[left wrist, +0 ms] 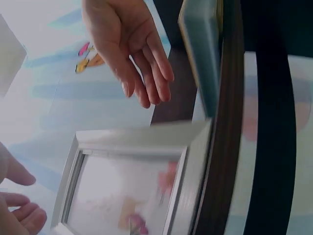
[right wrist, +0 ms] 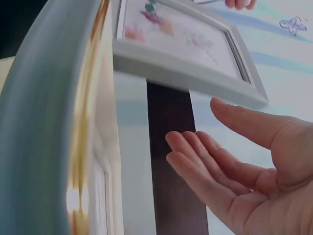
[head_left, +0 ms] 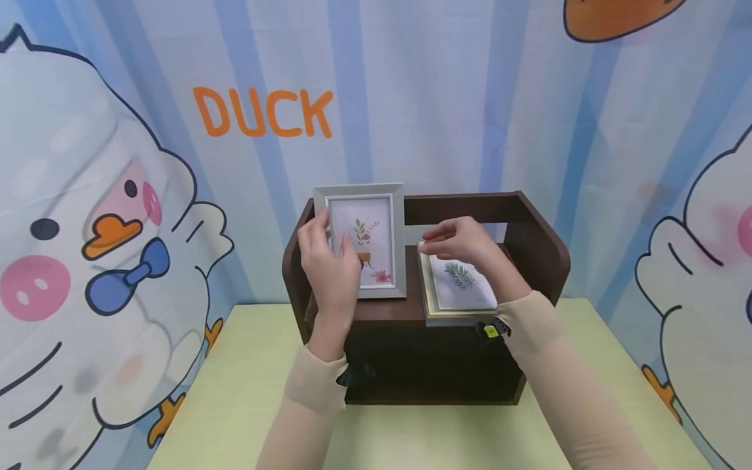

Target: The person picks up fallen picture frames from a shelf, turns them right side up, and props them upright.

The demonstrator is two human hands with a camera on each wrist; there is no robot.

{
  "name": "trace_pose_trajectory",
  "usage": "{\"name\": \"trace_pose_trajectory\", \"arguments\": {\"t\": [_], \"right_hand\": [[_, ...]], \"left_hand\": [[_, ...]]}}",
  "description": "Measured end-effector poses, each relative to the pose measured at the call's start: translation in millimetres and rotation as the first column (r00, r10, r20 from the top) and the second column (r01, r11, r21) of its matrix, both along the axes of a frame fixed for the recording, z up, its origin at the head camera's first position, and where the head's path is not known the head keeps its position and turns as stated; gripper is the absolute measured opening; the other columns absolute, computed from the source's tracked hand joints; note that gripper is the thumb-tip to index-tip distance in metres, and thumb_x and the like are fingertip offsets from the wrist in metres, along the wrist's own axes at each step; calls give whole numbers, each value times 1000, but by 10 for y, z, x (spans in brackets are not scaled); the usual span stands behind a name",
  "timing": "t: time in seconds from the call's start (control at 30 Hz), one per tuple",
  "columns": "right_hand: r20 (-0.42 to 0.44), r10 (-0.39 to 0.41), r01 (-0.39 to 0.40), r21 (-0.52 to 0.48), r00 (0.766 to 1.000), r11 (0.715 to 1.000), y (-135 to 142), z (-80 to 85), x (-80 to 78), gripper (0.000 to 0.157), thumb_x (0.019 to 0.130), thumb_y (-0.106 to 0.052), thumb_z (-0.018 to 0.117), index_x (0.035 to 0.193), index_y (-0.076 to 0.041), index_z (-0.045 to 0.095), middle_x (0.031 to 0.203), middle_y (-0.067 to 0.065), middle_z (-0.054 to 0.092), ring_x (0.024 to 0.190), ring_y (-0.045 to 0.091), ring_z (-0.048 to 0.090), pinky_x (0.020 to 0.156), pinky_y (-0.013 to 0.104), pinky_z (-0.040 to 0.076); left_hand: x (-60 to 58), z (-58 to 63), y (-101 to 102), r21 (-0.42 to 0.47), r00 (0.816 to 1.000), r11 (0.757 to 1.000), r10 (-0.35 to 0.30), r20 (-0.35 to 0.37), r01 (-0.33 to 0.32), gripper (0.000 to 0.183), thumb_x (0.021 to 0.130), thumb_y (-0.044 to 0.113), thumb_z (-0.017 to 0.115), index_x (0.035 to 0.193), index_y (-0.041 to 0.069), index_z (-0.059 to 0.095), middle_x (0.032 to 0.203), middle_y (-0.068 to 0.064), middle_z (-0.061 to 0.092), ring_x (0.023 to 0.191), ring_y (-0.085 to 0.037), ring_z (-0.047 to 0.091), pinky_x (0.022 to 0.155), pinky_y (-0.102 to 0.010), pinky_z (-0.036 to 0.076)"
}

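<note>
A picture frame (head_left: 360, 190) with a pale grey border and a plant-and-flower print stands upright at the left of a dark brown shelf (head_left: 382, 312). My left hand (head_left: 331, 277) is at its left side, overlapping the border in the head view; in the left wrist view the thumb and fingers (left wrist: 30, 218) are spread apart beside the frame. My right hand (head_left: 467, 243), fingers loosely extended and holding nothing, hovers over a flat stack of frames (head_left: 458, 320) at the shelf's right. The top one shows a green sprig print (head_left: 470, 297).
The shelf has raised side panels (head_left: 543, 261), a back rail (head_left: 464, 207) and a dark lower compartment (head_left: 435, 365). It stands on a pale yellow-green table (head_left: 235, 378). Behind hangs a blue striped curtain (head_left: 423, 98) with cartoon ducks.
</note>
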State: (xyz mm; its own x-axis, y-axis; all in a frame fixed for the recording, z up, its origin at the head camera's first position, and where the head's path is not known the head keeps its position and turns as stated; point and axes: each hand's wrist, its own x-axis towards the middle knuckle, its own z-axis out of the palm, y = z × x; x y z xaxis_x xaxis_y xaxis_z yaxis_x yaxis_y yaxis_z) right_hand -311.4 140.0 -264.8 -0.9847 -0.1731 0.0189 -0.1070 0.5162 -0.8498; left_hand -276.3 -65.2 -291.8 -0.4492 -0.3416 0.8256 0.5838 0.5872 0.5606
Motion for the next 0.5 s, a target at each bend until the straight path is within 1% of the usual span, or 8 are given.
{"name": "trace_pose_trajectory", "arguments": {"t": [0.03,0.1,0.13,0.2,0.27,0.33,0.43,0.5], "right_hand": [[-5,-10,11,15,1000,1000,54,0,13,38,75,-22,70,108,-5,60,104,13,62,98,29,59,82,37,49],[-18,-39,40,49,999,998,164,-11,45,38,76,-24,69,109,-6,59,105,13,62,98,29,58,83,37,49],[-28,-56,58,72,998,996,221,-22,62,39,77,-25,68,110,-6,59,104,13,62,98,28,58,83,37,49],[-50,-97,102,122,994,987,326,-45,105,38,77,-27,67,110,-8,59,104,12,62,97,26,58,83,37,49],[-74,-134,145,173,988,974,426,-72,157,40,78,-30,66,110,-9,59,105,12,62,96,26,58,83,38,49],[-93,-170,187,214,981,959,507,-98,216,43,78,-33,66,112,-9,58,106,12,61,97,26,56,83,39,48],[-129,-218,245,262,967,933,599,-135,301,46,78,-34,65,115,-7,56,107,14,61,98,28,55,82,42,48],[-155,-239,275,281,958,919,633,-159,346,48,79,-32,65,117,-5,55,107,15,61,99,29,55,82,43,47]], "left_hand": [[26,-12,50,-1,1000,1000,-27,-13,27,38,80,4,61,117,1,53,108,-13,51,101,-22,51,84,-32,47],[60,-50,151,-8,996,996,-91,0,91,33,80,7,63,111,1,56,102,-12,53,94,-21,53,78,-32,49],[73,-74,198,-17,992,992,-123,19,124,31,79,8,64,109,1,58,99,-11,54,91,-21,54,77,-32,50],[90,-125,289,-34,981,983,-178,78,181,28,79,11,65,104,1,60,95,-11,56,87,-21,56,73,-32,51],[100,-179,370,-48,964,973,-218,150,227,26,78,13,66,100,1,61,91,-10,58,82,-20,57,70,-30,51],[108,-234,436,-71,946,965,-231,227,253,24,77,14,68,97,2,63,88,-9,59,78,-18,58,67,-27,51],[113,-307,517,-96,910,952,-243,337,290,22,76,16,69,94,4,64,86,-7,61,73,-14,58,63,-22,50],[111,-346,559,-106,884,945,-244,399,309,22,76,17,69,93,4,65,84,-7,62,71,-13,58,62,-22,50]]}}
